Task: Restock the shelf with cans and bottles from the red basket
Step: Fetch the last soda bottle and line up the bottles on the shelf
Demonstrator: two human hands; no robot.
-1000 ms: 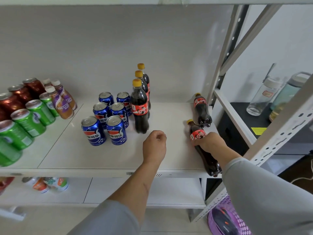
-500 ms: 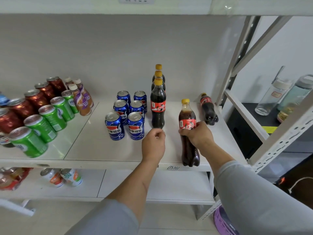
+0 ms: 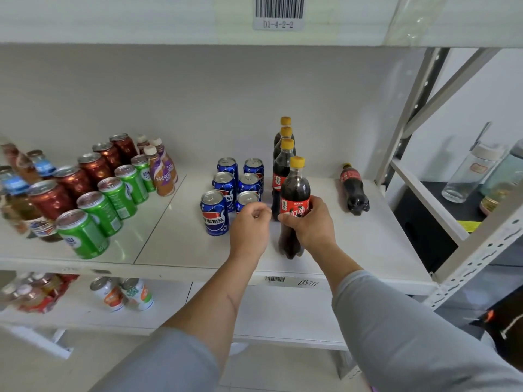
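Left of the shelf point(image 3: 175, 244): red cans point(image 3: 51, 198), green cans point(image 3: 99, 206), coffee bottles point(image 3: 162, 176) — already faced, leave them alone. Centre: blue cola cans point(image 3: 214, 212) in two columns. Left hand point(image 3: 250, 226) is a loose fist just in front of the right column, holding nothing I can see; touching the can or not, can't tell.

Right hand point(image 3: 310, 224) is wrapped around the label of a cola bottle point(image 3: 294, 199), upright, base on the shelf at the front of the bottle row point(image 3: 284, 154), right beside the blue cans.

To do this step well — push it straight back until it sits close behind-in-line with the row, keep grip low on the label so it doesn't tip, then let go only once the base sits flat. Watch the left fist: don't knock the front can.

Far right, one more fallen bottle point(image 3: 353, 188) lies on its side, well apart — likely next to stand up. Red basket not in view.
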